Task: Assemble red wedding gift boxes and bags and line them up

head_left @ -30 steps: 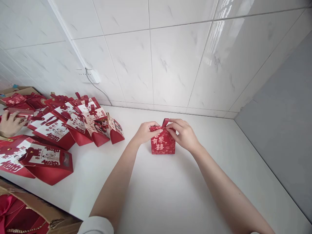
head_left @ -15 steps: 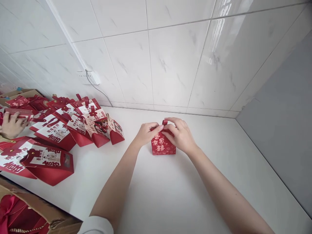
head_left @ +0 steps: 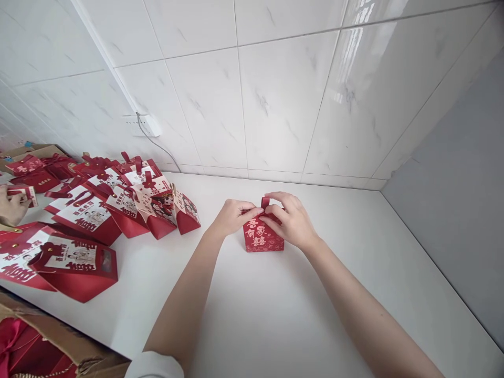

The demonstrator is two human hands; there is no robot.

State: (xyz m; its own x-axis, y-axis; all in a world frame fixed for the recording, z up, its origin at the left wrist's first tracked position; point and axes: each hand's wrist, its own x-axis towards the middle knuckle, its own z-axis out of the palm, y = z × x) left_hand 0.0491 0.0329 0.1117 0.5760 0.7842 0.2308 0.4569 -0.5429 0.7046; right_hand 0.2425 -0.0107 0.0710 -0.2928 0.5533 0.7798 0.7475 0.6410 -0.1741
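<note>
A small red gift box (head_left: 263, 237) with white characters on its front stands on the white table (head_left: 275, 315) near the wall. My left hand (head_left: 231, 215) pinches the box's top flap from the left. My right hand (head_left: 289, 218) curls over the top from the right, fingers closed by the red tab (head_left: 265, 201) that sticks up between both hands.
Several red and white gift bags (head_left: 90, 210) lie in a pile at the left. Another person's hand (head_left: 11, 206) holds a small red box at the far left edge. A cardboard carton (head_left: 47, 341) sits at the lower left. A wall socket with cable (head_left: 144, 126) is on the tiled wall.
My hands have pressed the box's top lower and closer together. The other person's hand at the left has drawn back toward the edge with a small box.
</note>
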